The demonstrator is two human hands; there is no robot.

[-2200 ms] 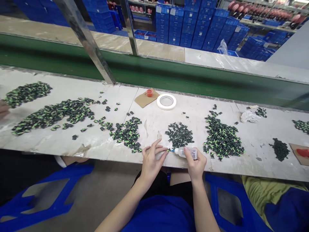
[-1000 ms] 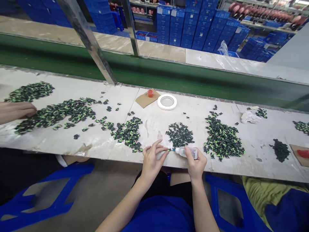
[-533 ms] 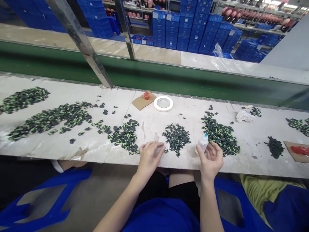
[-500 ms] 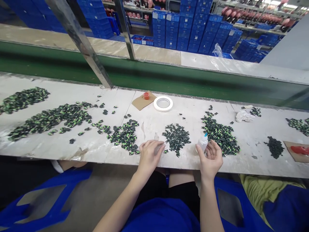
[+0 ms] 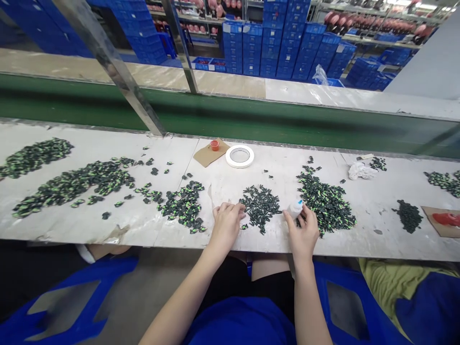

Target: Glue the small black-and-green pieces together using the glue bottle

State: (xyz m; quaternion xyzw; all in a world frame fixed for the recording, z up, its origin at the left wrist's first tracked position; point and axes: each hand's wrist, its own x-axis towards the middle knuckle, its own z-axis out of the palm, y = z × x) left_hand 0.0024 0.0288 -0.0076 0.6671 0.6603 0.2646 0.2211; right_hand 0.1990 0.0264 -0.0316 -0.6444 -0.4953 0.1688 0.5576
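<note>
A small white bottle with a blue tip [image 5: 295,207] is in my right hand [image 5: 304,232], held between thumb and fingers just above the table and somewhat tilted. My left hand [image 5: 227,224] is palm down on the table, its fingers bent and drawn together; whatever they may pinch is hidden. Those fingertips reach the left edge of a pile of small dark pieces [image 5: 261,207]. Right of the bottle spreads a heap of black-and-green parts [image 5: 328,206]. Another black-and-green heap [image 5: 183,203] lies left of my left hand.
Behind my hands are a roll of white tape [image 5: 240,164] and a piece of cardboard [image 5: 204,155] bearing a small red cup [image 5: 214,145]. Further heaps [image 5: 79,182] stretch along the left. Crumpled white tissue [image 5: 361,171] and a red item [image 5: 445,219] on cardboard are at right.
My right hand has moved left and closed more around the bottle, which now tilts. My left hand has shifted slightly forward and right, to the edge of the dark pieces.
</note>
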